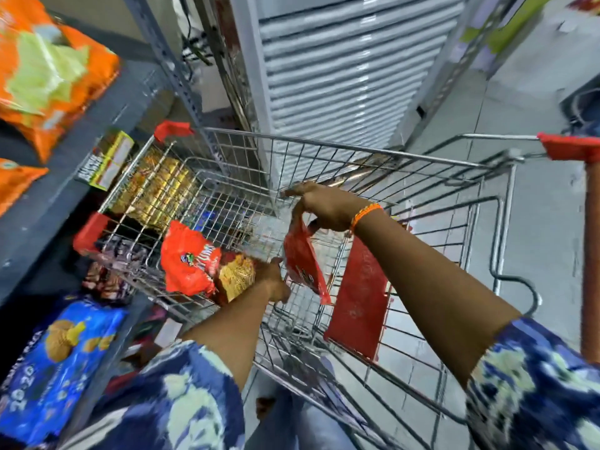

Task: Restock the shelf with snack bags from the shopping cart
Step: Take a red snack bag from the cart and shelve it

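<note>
Both my arms reach into a wire shopping cart [324,151] with red corner guards. My left hand [271,280] grips a red snack bag [188,258] with a yellow picture, held over the cart's left side. My right hand [328,206] pinches the top of a second red snack bag [303,264], which hangs down inside the cart. The grey shelf [65,157] stands to the left, with orange snack bags [48,73] lying on its upper board.
Gold packets [159,193] sit beyond the cart's far left corner. A blue biscuit pack [55,362] lies on the lower shelf at left. A red flap [360,297] hangs on the cart's near wall. A white ribbed unit [341,76] stands ahead. The cart handle [591,254] is at right.
</note>
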Demonstrator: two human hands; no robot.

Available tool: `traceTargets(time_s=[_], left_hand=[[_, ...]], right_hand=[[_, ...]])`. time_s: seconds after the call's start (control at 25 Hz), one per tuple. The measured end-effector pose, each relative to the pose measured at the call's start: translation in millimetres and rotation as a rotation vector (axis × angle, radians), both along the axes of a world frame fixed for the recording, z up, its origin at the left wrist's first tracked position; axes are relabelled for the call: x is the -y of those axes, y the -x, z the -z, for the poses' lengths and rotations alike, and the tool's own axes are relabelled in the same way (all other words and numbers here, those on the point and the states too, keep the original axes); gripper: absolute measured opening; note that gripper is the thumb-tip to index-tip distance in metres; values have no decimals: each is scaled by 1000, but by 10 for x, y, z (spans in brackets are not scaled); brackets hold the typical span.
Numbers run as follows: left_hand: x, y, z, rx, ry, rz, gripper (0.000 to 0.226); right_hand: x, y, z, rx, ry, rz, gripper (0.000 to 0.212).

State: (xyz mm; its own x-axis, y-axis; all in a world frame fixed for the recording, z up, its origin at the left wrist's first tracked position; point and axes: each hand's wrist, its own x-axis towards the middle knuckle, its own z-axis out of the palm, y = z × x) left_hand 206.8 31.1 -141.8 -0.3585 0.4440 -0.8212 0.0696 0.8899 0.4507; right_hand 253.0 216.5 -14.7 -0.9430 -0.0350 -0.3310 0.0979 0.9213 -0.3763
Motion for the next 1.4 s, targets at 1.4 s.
traceTargets(time_s=[1.4], left_hand=[[2661, 1348, -4724, -1148, -909, -431, 70]], right_hand=[[2085, 1686, -5150, -1493, 625, 41, 3]])
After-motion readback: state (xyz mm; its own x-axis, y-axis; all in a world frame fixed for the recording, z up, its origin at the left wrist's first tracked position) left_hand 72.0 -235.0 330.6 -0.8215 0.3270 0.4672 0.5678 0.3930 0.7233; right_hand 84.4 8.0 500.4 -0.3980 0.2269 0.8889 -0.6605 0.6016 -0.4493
